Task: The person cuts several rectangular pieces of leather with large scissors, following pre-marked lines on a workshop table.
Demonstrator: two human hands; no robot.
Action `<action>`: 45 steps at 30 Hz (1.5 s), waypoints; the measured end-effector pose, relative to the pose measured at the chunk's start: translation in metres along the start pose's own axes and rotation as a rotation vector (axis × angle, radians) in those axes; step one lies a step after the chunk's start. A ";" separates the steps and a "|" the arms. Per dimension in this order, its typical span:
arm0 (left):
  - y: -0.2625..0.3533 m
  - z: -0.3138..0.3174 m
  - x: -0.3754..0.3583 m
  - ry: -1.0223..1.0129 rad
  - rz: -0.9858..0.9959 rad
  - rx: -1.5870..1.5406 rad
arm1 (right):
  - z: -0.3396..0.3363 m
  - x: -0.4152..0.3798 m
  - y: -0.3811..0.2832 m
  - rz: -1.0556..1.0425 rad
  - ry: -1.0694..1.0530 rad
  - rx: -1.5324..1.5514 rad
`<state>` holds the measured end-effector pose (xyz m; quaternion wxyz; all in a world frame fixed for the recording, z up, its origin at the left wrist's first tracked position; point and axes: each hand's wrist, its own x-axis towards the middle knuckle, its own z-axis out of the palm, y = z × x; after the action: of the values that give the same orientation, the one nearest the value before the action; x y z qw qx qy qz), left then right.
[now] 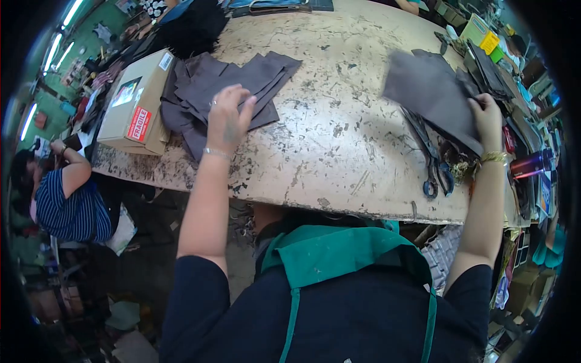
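My left hand is over the near edge of a fanned pile of dark brown pieces, its fingers apart and nothing between them. On the right, my right hand pinches the edge of a dark brown piece, which is raised and slightly blurred. Beneath that piece lie large scissors with dark handles toward the table's front edge. More dark pieces show partly behind the raised one.
A cardboard box with a red label stands left of the pile on the worn table. Black material lies behind it. A shiny tumbler and stacked items line the right side. A person in a striped shirt sits at left.
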<state>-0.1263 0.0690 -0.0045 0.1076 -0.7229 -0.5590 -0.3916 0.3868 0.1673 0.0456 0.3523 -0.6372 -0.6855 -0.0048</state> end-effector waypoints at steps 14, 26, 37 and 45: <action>-0.076 0.039 0.012 -0.115 -0.398 0.168 | 0.056 -0.184 -0.089 -0.285 -0.144 -0.293; 0.140 0.038 -0.083 -0.531 0.377 0.061 | 0.086 -0.158 -0.122 0.584 -0.658 1.173; 0.152 0.035 -0.114 -0.640 0.154 -0.023 | 0.095 -0.154 -0.118 0.195 -0.407 0.422; 0.121 0.001 -0.089 -0.745 0.068 0.034 | 0.072 -0.171 -0.100 0.317 -0.180 0.544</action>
<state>-0.0240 -0.0375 -0.0317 -0.0784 -0.8320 -0.5420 -0.0886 0.2546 0.0328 -0.0480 0.4438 -0.6165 -0.5823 0.2898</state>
